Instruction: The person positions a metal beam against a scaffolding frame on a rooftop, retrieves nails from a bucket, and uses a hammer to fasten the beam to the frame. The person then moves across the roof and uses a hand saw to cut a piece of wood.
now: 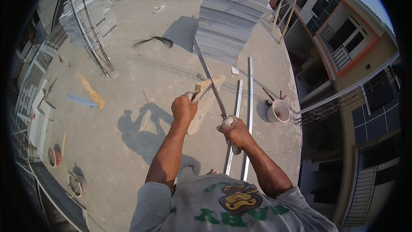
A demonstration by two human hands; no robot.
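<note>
Our right hand fists the machete; left hand clamps the wooden stake. Trimming underway; next stroke demands fingers clear.

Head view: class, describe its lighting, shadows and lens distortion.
Head view: hard sunlight, with the person's sharp shadow falling on the concrete floor to their left; the block stack also casts a shadow leftward; fisheye bending curves the building and the rim is black; the left hand on the wooden piece and right hand gripping the long blade look sharp.
</note>
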